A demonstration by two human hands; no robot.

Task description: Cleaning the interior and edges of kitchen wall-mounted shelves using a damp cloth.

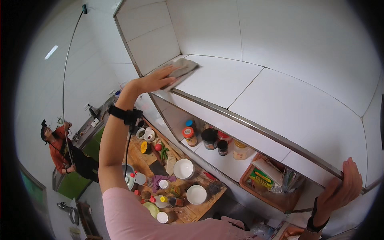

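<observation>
A grey cloth (183, 67) lies at the far left end of a white tiled shelf (216, 81), near the side wall. My left hand (162, 78) presses on the cloth with its fingers spread over it; the cloth's near edge looks blurred. At the right end, my right hand (343, 184) rests on the shelf's metal front edge, its fingers over the rim and no object seen in it. Both wrists wear black straps.
Below, a lower shelf holds jars (209, 138) and an orange basket (249, 180) of packets. A wooden table (186, 214) bears white bowls (196, 194), bottles and vegetables. At the left, a person (60, 150) holds a long pole (64, 90) up against the wall.
</observation>
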